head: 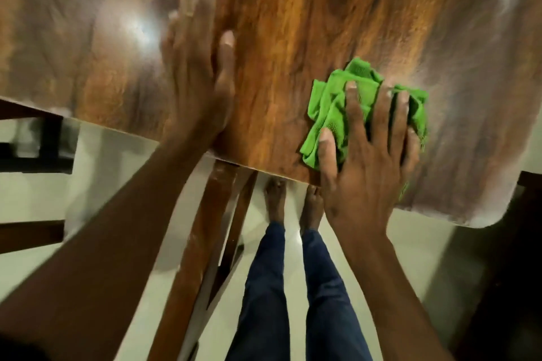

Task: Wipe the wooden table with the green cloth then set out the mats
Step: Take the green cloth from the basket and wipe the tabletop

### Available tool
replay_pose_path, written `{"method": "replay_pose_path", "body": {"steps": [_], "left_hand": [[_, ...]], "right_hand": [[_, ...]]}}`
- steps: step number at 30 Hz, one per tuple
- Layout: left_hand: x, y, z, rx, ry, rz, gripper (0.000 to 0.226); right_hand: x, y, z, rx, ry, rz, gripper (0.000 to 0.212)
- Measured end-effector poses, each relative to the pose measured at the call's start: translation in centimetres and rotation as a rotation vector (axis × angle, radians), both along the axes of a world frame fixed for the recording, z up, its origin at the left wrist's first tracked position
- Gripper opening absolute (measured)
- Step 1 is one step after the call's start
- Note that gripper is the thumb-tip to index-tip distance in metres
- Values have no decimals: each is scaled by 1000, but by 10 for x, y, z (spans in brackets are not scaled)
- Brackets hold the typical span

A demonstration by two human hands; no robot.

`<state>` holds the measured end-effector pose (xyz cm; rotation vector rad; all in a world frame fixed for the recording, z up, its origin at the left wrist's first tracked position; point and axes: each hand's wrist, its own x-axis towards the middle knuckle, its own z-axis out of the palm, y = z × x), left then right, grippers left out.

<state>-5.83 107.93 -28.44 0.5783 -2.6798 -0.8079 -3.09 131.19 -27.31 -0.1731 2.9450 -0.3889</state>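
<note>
Right hand [366,155] spread flat, pressing green cloth [331,108] on table [293,23]; left hand [196,67] flat (fingers together); chair [205,243] beneath edge.

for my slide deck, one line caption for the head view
Right hand presses green cloth on wooden table; left hand rests flat.

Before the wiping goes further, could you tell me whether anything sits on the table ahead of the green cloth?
Nothing visible does: the right hand presses the green cloth onto bare table; the left hand rests flat, off to its left.
</note>
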Motion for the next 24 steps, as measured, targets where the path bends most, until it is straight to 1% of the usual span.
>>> {"method": "replay_pose_path", "body": {"steps": [2, 5, 8, 11, 13, 16, 19, 21, 24], "left_hand": [[32, -34, -2, -24, -60, 92, 54], [64, -66, -4, -53, -124, 207, 56], [78, -78, -9, -95, -137, 198, 52], [79, -82, -7, -91, -124, 218, 53], [77, -77, -5, -87, -125, 211, 53], [69, -53, -1, -167, -69, 11, 53], [53, -11, 3, -127, -80, -210, 57], [41, 24, 9, -93, -116, -307, 61], [24, 73, 9, -161, -106, -411, 62]], "right_hand": [[13, -29, -1, -15, -4, 63, 62], [27, -91, -3, -80, -39, 293, 62], [38, -153, -1, -134, -56, 513, 65], [38, -167, -2, -97, -38, 567, 64], [35, -148, -3, -78, -20, 558, 61], [32, -96, -1, -43, -12, 469, 58], [34, -25, 3, 21, -19, 303, 59], [38, 23, 6, 73, 5, 174, 58], [39, 79, 7, 85, 34, 12, 57]]}}
